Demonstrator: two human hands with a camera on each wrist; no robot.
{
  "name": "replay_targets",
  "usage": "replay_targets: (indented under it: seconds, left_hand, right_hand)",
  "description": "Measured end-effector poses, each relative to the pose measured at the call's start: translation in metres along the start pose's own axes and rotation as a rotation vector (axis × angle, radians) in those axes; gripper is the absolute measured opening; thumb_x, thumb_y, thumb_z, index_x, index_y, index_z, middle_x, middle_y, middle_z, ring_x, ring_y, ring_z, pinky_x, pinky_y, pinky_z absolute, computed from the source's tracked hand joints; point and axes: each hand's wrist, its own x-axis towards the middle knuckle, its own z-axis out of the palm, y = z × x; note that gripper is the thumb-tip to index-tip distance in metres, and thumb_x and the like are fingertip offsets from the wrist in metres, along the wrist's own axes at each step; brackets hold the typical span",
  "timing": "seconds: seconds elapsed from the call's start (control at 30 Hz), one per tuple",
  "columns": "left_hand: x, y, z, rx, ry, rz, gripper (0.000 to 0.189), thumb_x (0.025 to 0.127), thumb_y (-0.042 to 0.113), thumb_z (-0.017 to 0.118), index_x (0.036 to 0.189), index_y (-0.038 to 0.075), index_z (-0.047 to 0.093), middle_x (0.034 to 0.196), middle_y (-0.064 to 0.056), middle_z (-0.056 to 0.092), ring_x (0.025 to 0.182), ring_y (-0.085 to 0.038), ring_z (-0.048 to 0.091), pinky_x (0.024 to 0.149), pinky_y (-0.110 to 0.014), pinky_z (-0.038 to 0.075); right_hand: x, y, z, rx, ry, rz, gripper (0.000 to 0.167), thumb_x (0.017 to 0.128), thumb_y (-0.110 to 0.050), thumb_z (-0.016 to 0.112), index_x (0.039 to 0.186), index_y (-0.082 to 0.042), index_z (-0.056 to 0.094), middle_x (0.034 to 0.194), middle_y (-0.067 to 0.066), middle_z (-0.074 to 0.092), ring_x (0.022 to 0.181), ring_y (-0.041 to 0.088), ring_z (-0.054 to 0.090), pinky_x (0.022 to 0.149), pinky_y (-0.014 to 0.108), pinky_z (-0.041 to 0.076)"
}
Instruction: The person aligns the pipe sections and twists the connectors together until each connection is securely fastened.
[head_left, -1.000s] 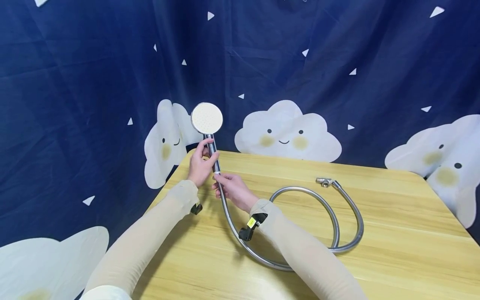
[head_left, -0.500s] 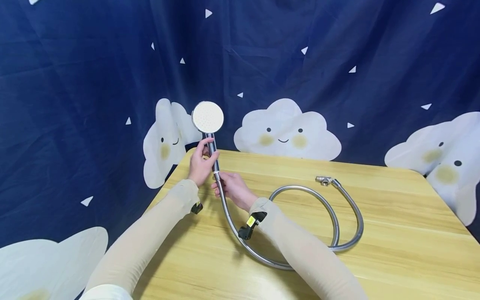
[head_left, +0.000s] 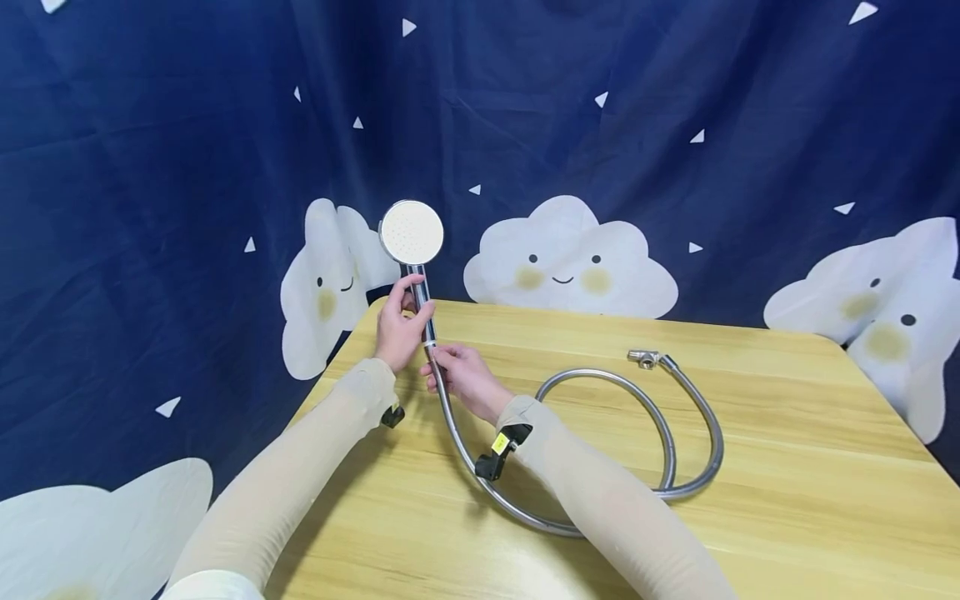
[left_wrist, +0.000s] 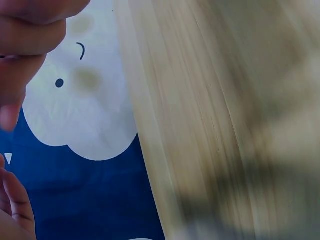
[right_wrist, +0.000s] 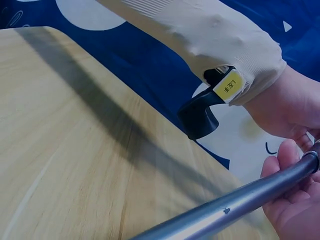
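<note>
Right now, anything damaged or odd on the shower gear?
One dark spot on the grey hose, right wrist view, near the right hand. It breaks the plain sheen; chip or dirt, can't tell. Nothing else stands out.

head view: bright, fairly even, light from above; pale glare on worktop (head_left: 795,417) at lower centre, shower head (head_left: 412,232) face near white, soft shadow beneath left sleeve (head_left: 300,467). left wrist: dimmer, right side badly blurred. right wrist: cool cast, long soft shadow, streak of shine along hose (right_wrist: 235,202).
</note>
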Motion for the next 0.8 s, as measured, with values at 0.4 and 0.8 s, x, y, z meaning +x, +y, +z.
replay_targets:
  seconds: [0.4, 0.8]
  left_hand:
    - [0.008, -0.025, 0.006, -0.002, 0.023, -0.024, 0.043, 0.096, 0.018, 0.068, 0.135, 0.031, 0.054, 0.089, -0.006, 0.068, 0.079, -0.019, 0.054, 0.061, -0.026, 0.043]
    - [0.006, -0.022, 0.008, -0.029, 0.073, -0.077, 0.042, 0.096, 0.021, 0.069, 0.134, 0.031, 0.054, 0.086, -0.002, 0.067, 0.079, -0.016, 0.054, 0.063, -0.027, 0.043]
  right_hand:
    - [0.0, 0.001, 0.002, 0.041, 0.026, -0.022, 0.01, 0.101, -0.009, 0.059, 0.103, -0.008, 0.049, 0.072, 0.002, 0.062, 0.057, 0.01, 0.052, 0.063, 0.028, 0.05]
    - [-0.002, -0.004, 0.001, 0.07, 0.049, -0.028, 0.021, 0.106, -0.022, 0.05, 0.107, -0.004, 0.063, 0.075, 0.004, 0.058, 0.057, 0.009, 0.051, 0.06, 0.023, 0.048]
